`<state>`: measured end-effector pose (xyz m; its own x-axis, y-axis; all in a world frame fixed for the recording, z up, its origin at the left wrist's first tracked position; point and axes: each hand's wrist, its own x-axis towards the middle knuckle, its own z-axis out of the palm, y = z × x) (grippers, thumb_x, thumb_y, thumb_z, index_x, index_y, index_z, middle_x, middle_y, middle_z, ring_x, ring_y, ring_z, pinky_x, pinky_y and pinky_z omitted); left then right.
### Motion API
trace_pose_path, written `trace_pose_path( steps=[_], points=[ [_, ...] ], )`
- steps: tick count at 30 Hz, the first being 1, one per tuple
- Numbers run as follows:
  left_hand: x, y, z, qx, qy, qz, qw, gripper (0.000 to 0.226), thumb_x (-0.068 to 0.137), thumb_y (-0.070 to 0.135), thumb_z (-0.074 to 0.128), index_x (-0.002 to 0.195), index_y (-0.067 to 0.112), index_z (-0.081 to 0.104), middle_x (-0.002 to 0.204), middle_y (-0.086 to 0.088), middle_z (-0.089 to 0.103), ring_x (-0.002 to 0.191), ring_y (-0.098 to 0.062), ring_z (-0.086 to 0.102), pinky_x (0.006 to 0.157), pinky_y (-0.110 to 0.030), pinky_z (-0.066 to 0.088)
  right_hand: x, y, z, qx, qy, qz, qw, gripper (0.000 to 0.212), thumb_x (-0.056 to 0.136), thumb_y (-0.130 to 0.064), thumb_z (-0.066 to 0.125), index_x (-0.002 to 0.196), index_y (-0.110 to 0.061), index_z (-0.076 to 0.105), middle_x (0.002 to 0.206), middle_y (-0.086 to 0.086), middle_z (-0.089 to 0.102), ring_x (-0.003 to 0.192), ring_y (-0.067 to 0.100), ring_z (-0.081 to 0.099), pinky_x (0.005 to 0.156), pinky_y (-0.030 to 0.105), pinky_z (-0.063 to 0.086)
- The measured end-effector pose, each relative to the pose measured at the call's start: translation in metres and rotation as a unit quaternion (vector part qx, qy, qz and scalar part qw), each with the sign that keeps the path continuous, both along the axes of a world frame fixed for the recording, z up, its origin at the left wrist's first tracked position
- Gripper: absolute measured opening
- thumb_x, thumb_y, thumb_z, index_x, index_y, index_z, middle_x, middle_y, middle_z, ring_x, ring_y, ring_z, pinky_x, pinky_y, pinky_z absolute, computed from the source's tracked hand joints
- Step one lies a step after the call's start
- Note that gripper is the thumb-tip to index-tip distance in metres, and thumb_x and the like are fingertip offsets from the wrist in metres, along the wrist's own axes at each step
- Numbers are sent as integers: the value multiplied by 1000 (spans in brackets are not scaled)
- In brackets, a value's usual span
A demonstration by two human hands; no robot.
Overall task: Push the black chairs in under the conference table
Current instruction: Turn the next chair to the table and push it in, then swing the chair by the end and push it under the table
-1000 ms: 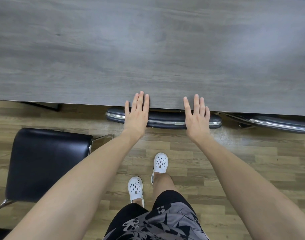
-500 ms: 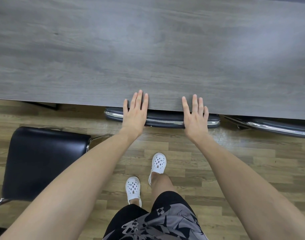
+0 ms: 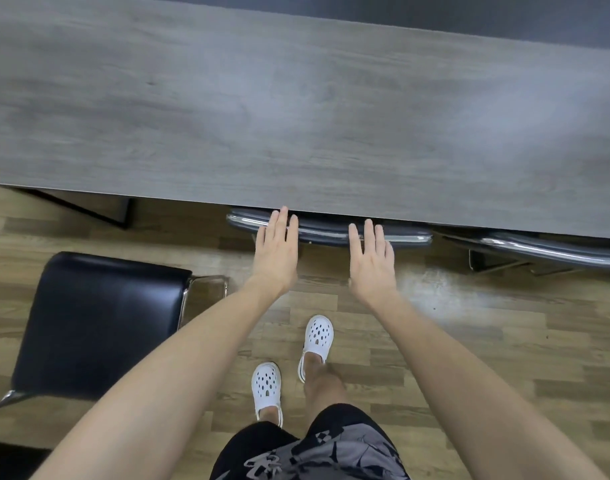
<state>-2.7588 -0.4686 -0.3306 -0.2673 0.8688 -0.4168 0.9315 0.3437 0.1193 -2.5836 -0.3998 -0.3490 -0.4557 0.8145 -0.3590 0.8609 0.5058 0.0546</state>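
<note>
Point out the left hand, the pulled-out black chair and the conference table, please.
left hand [image 3: 277, 261]: head view, back of the hand.
pulled-out black chair [image 3: 102, 323]: head view, middle of the seat.
conference table [image 3: 296, 116]: head view, bare top.

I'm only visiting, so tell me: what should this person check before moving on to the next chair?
1. Middle black chair with chrome rail tucked under the grey wooden conference table: ok, only its back shows at the edge.
2. Hands free: ok, the left hand and right hand are open with straight fingers, gripping nothing.
3. Hands lifted off that chair's back: cannot tell, they overlap it in this view.
4. Black chair on the right tucked in: ok.
5. Black padded chair on the left pushed in: not ok, its whole seat stands out from the table.
</note>
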Motion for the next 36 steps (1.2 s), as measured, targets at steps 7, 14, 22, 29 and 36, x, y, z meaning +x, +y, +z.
trace_pose_path(
  steps=[7,14,22,29,36],
  points=[
    [11,-80,26,17,-34,-35,999,83,88,32,55,154,6,11,163,-9,-7,150,-25,-9,122,-44,4,-16,-83,26,-23,13,12,1000,88,79,-17,64,151,-12,14,159,18,8,145,34,13,111,43,26],
    [8,-155,39,0,-49,-48,998,74,87,33,52,150,8,22,164,-8,3,150,-24,-1,122,-42,8,-28,-154,43,-88,33,33,995,28,88,-22,51,114,-14,47,121,4,50,119,25,44,94,37,36],
    [7,-206,54,-43,-110,-5,993,34,86,26,54,113,9,41,118,-14,56,108,-36,55,78,-37,41,-29,-204,57,-65,26,62,996,35,91,-29,47,121,-12,46,129,7,45,122,27,40,96,39,35],
    [25,-236,59,-44,-108,39,992,31,88,27,54,110,9,42,116,-15,57,106,-36,56,74,-36,40,-7,-234,59,-61,42,85,994,35,91,-28,47,122,-13,46,130,6,44,122,26,40,96,38,35],
    [60,-284,55,-18,-109,95,989,41,87,32,54,120,9,46,125,-10,52,118,-29,48,92,-41,46,21,-270,53,-92,37,141,985,35,91,-28,47,122,-12,47,129,8,48,123,27,41,98,39,33]
  ],
)
